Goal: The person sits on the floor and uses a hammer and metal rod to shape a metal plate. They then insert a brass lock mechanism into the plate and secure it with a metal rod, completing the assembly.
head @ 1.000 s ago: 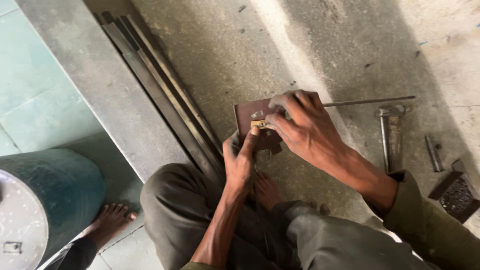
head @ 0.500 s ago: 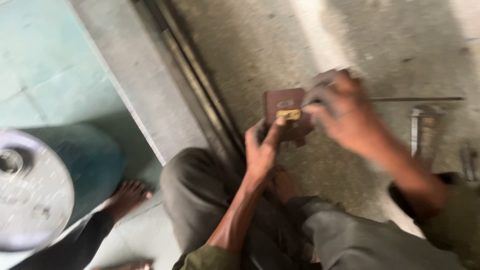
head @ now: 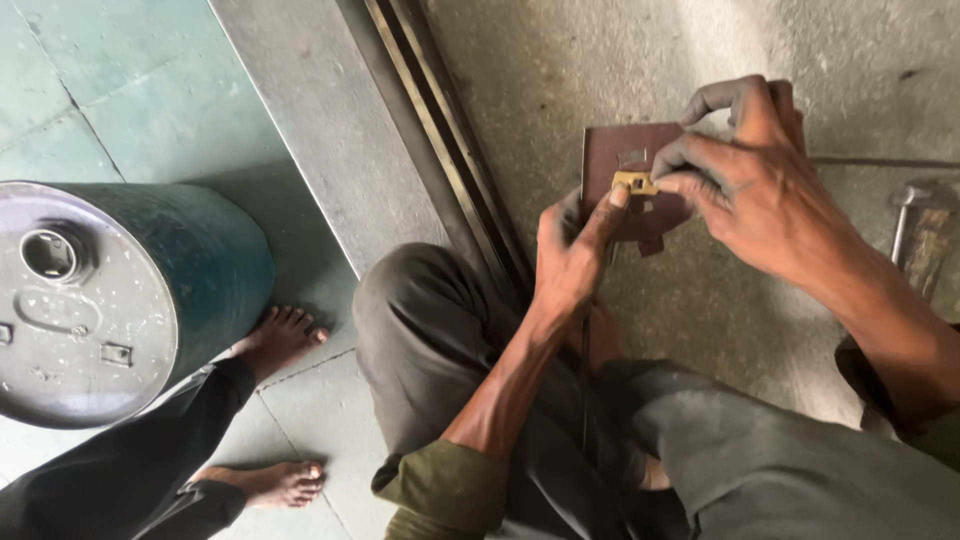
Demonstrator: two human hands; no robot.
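Your left hand (head: 572,245) steadies the rusty brown metal plate (head: 625,170) upright on the concrete floor (head: 600,60) while your right hand (head: 755,185) pinches the small brass piece (head: 634,183) against its face; seating it appears to demand fine alignment.

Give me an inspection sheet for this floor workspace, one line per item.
Surface: rough concrete floor.
Job's things: brown metal plate; small brass piece on it.
Clutter: long metal bars; hammer at the right edge.
Grips: left hand steadies the plate; right hand pinches the brass piece.
Cables: nothing seen.
Surroundings: green drum; another person's bare feet.
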